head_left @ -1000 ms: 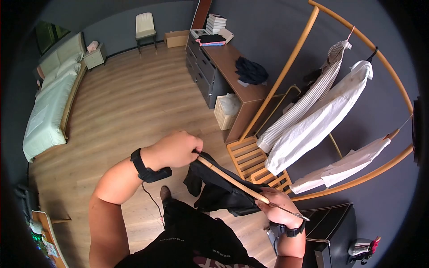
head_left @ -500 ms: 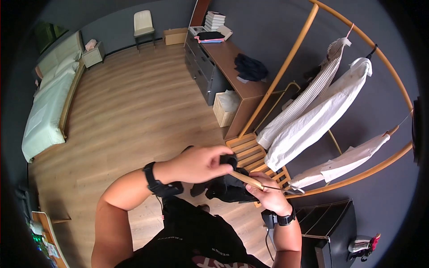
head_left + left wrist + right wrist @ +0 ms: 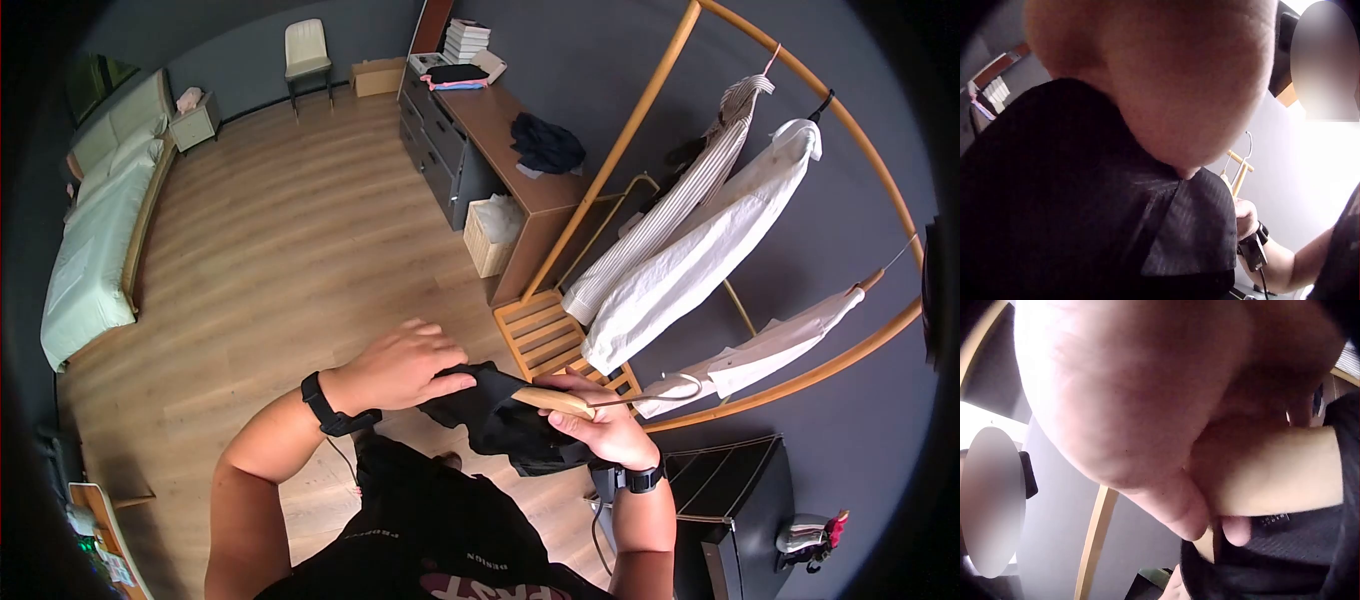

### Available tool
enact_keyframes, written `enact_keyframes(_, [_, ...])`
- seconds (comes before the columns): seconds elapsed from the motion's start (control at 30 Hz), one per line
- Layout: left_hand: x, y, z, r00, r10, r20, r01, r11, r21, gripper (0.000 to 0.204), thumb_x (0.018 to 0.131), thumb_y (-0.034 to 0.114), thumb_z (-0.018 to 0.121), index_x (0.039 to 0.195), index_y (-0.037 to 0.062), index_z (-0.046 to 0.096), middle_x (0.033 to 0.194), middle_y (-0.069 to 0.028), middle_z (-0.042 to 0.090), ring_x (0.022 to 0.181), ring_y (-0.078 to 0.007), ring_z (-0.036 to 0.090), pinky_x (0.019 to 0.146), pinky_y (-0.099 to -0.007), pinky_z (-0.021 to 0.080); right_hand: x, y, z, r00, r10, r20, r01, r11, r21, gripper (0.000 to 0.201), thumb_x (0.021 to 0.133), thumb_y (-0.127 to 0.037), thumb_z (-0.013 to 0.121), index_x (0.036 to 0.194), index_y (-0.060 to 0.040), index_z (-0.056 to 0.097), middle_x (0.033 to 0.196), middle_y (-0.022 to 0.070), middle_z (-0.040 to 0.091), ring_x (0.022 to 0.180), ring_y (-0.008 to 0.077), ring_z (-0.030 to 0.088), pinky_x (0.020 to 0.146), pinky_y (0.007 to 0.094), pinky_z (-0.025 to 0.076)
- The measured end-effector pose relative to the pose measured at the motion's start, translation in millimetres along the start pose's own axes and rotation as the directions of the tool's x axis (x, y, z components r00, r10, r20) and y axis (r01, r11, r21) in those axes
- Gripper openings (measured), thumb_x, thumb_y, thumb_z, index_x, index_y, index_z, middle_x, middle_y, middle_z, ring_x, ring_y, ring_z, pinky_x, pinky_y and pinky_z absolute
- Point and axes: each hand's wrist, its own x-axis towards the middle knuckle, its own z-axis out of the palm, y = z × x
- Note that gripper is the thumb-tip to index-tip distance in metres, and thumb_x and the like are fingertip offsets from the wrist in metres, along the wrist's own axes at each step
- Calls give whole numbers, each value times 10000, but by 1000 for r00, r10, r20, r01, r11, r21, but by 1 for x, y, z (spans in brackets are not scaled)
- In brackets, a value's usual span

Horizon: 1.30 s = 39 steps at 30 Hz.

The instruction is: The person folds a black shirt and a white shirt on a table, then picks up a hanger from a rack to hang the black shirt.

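My left hand [image 3: 405, 368] pinches the edge of a black garment [image 3: 505, 425] between thumb and fingers; the left wrist view shows the thumb of that hand [image 3: 1172, 81] against the dark cloth [image 3: 1085, 187]. To its right, my right hand [image 3: 605, 428] grips a wooden hanger [image 3: 550, 401] near its neck, the metal hook pointing right. Most of the hanger is hidden by the garment. From the right wrist, the pale wood [image 3: 1272, 475] shows between the fingers of the right hand [image 3: 1129, 406], with black fabric [image 3: 1291, 556] around and below it.
A wooden rack [image 3: 640, 110] at the right bears a striped shirt [image 3: 680, 205], a white shirt [image 3: 710, 250] and a pale garment [image 3: 755, 362]. Beyond are a desk [image 3: 505, 125], a basket [image 3: 490, 240] and a chair [image 3: 306, 50]. A bed [image 3: 100, 250] stands left, a black cabinet [image 3: 735, 490] lower right.
My left hand went right toward my right hand, then drew back left, now with the garment's edge in its fingers. The hanger has swung, its hook now higher and farther right.
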Motion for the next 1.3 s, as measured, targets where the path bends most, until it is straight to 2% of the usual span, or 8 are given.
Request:
enact_keyframes(0.1, [0, -5, 3, 1000, 3, 23, -2, 996, -84, 291, 958, 355, 612, 989, 67, 639, 882, -124, 623, 869, -308, 588, 780, -411, 475, -3, -8, 0, 948, 319, 3, -318, 942, 105, 248, 914, -183, 721, 1071, 7, 695, 1064, 113, 690, 981, 211, 638, 878, 323, 484])
enact_keyframes(0.23, [-5, -5, 0, 947, -298, -119, 254, 923, -289, 314, 943, 354, 636, 1048, 59, 636, 1014, -138, 630, 946, -344, 620, 806, -412, 502, -1, 0, -4, 983, 157, -91, -153, 987, 54, 241, 925, -185, 716, 1006, 42, 701, 987, 106, 676, 874, 166, 619, 797, 265, 474])
enact_keyframes(0.63, [4, 1, 12, 985, -100, -143, 94, 994, -47, 316, 860, 345, 724, 967, 55, 657, 918, -121, 663, 905, -333, 623, 849, -422, 467, 17, -24, -14, 962, 271, -34, -267, 960, 87, 356, 952, -281, 681, 1125, 31, 682, 1177, 99, 634, 1032, 159, 600, 893, 278, 462])
enact_keyframes(0.77, [-1, -11, 5, 960, -135, -246, 115, 989, -96, 301, 865, 345, 717, 880, 53, 644, 803, -119, 641, 816, -334, 622, 753, -426, 478, 16, -8, -18, 971, -17, -239, -9, 994, -109, 574, 882, -278, 765, 1330, 9, 550, 1271, 132, 599, 1180, 222, 569, 1004, 310, 441])
enact_keyframes(0.9, [-8, -22, -14, 906, -328, -269, 242, 920, -308, 244, 823, 244, 766, 909, 41, 661, 834, -143, 655, 803, -358, 621, 716, -422, 488, 1, -2, -27, 956, 119, -268, -154, 982, -113, 719, 828, -282, 817, 1387, 8, 471, 1289, 154, 583, 1227, 248, 546, 1055, 338, 416])
enact_keyframes(1.07, [0, -25, -31, 868, -426, -254, 327, 877, -352, 238, 796, 215, 785, 901, 33, 672, 857, -118, 663, 856, -331, 620, 754, -420, 477, 2, -20, -16, 927, 147, -346, -210, 966, -151, 302, 867, -199, 784, 1048, 16, 674, 787, 60, 686, 727, 112, 623, 691, 281, 518])
enact_keyframes(1.17, [9, -16, -35, 890, -305, -339, 301, 951, -65, 243, 779, 105, 768, 979, 23, 657, 1004, -126, 648, 1012, -322, 586, 907, -409, 449, 2, -17, -10, 897, 172, -408, -260, 951, -170, 262, 888, -196, 764, 1006, 19, 671, 765, 54, 669, 694, 95, 588, 662, 272, 506])
enact_keyframes(1.3, [5, 8, -25, 670, -255, -697, 268, 959, -94, 335, 772, 22, 725, 1092, 43, 630, 1122, -148, 600, 1077, -339, 576, 948, -397, 446, 0, -9, -6, 880, 180, -439, -252, 961, -111, 232, 895, -184, 756, 975, 15, 668, 741, 40, 653, 679, 87, 569, 654, 269, 498])
